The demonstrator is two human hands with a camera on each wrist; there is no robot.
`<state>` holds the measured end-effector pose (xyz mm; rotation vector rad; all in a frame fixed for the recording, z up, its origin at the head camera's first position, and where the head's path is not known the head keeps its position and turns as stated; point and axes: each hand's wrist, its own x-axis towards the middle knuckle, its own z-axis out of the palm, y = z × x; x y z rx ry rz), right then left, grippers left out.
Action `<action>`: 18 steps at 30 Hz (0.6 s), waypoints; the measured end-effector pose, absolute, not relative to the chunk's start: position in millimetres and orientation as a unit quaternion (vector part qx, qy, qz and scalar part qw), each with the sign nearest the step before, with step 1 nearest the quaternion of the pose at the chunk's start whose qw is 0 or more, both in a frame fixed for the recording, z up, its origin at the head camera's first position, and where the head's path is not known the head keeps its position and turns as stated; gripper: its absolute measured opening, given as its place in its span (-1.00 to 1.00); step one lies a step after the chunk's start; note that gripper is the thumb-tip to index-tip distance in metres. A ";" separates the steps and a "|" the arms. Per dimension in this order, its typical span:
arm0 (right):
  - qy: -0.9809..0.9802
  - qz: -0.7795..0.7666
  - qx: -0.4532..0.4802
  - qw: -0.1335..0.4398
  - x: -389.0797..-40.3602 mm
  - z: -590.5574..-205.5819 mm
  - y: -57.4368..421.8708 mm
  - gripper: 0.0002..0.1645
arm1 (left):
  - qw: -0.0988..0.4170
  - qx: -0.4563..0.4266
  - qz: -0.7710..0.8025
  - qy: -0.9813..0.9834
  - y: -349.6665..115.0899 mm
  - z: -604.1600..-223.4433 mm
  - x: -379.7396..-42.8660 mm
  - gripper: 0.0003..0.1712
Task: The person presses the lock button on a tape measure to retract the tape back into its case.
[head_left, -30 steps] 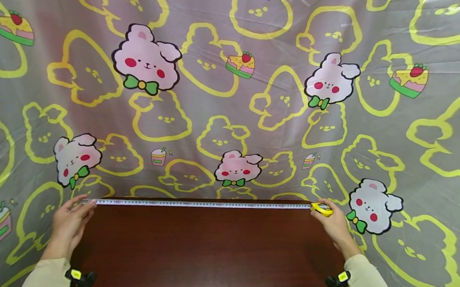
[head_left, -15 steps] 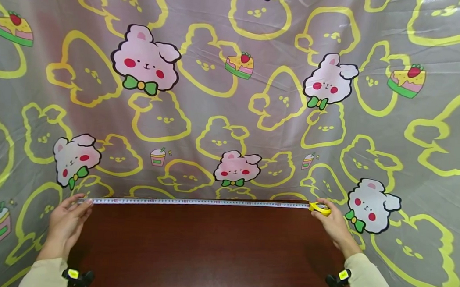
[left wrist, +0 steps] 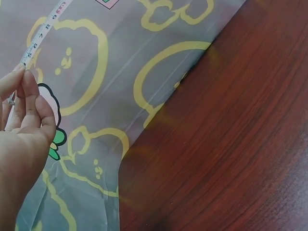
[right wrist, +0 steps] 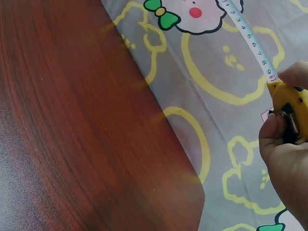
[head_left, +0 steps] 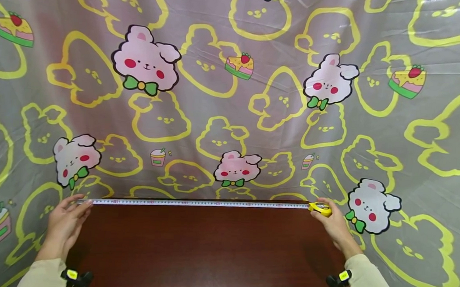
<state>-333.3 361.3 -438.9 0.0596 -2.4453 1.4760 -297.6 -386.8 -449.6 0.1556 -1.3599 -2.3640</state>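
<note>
A white tape measure blade (head_left: 202, 203) with black and red markings runs taut from side to side along the far edge of the table in the head view. My left hand (head_left: 64, 223) pinches its end between thumb and fingers; in the left wrist view the blade (left wrist: 41, 36) leads up and away from the fingertips. At the other end my right hand (head_left: 335, 227) grips the yellow tape measure case (head_left: 321, 208). Seen from the right wrist, the case (right wrist: 291, 108) sits between thumb and fingers, with the blade coming out of its mouth.
The dark red-brown wooden table (head_left: 207, 252) lies below the blade. Behind it and at both sides hangs a grey curtain (head_left: 201, 102) printed with rabbits, cakes and cups. Black devices with yellow labels are worn on the left wrist (head_left: 75, 279) and right wrist (head_left: 339, 280).
Both hands and the stretched blade have shifted very slightly to the left. Each hand keeps its hold on its end of the tape measure.
</note>
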 end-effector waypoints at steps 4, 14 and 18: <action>-0.850 0.509 0.020 0.137 -332.8 -437.0 360.1 -0.22 | 0.212 0.065 -0.829 -0.514 -385.6 -449.0 -297.0 -0.73; -0.847 0.513 0.028 0.132 -331.8 -435.9 355.6 -0.16 | 0.212 0.095 -0.782 -0.579 -384.1 -449.5 -295.0 -0.73; -0.845 0.516 0.035 0.132 -332.5 -437.2 354.0 -0.17 | 0.205 0.099 -0.772 -0.594 -383.2 -451.4 -294.1 -0.72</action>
